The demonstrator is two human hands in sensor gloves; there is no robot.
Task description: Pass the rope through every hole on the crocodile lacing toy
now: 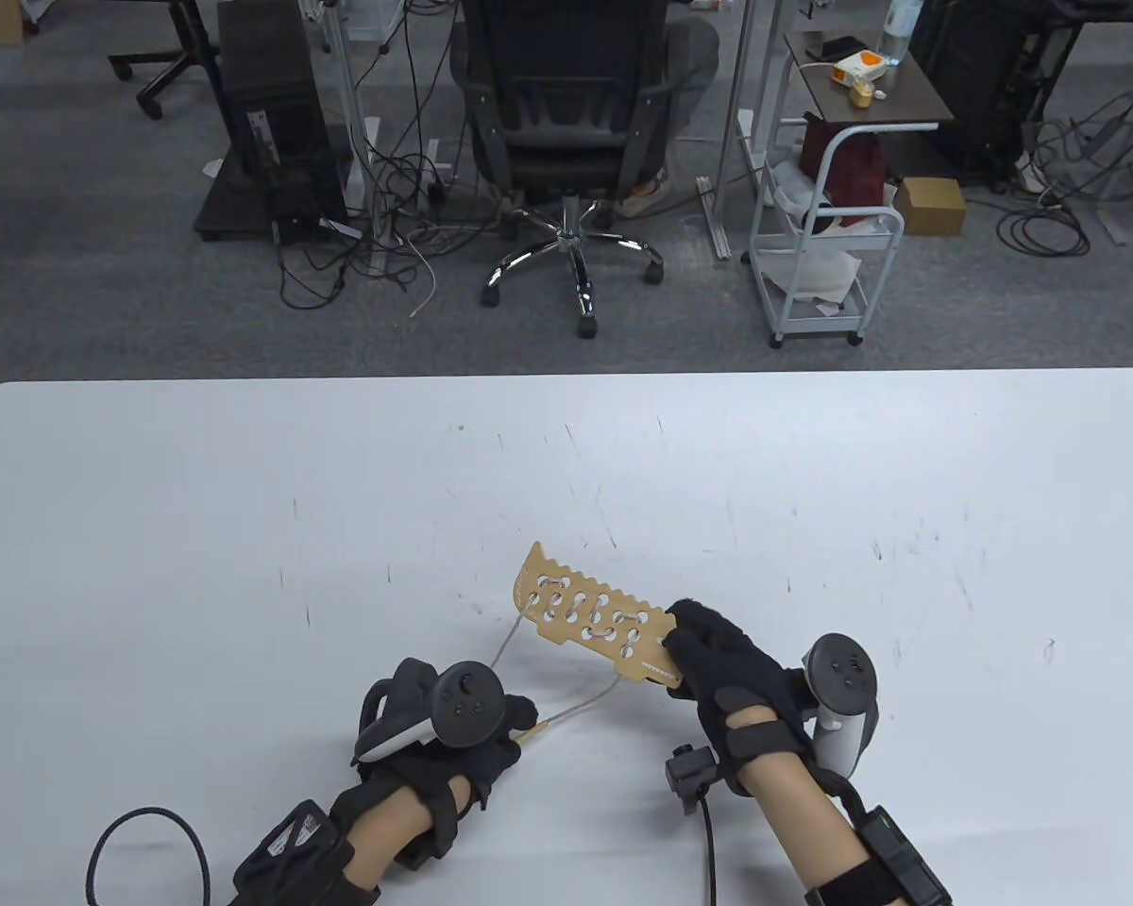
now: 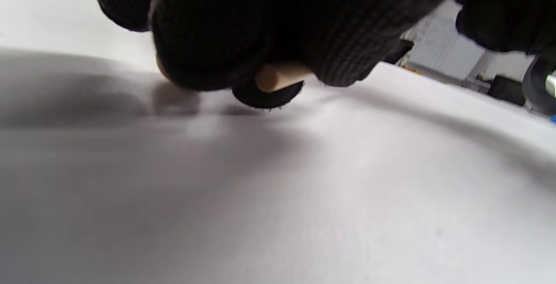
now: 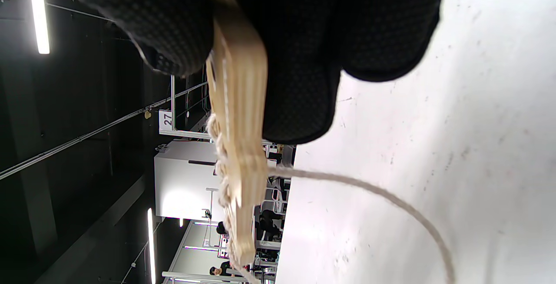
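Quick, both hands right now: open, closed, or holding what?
Left hand: closed, grip on the wooden needle at the rope's end.
Right hand: closed, grip on one end of the crocodile lacing board.

The left hand fills the top of the view, its black gloved fingers curled around a small wooden stick, whose round end shows between them. The fingers are just above the white table, where their shadow falls.

Crocodile toy right of rope
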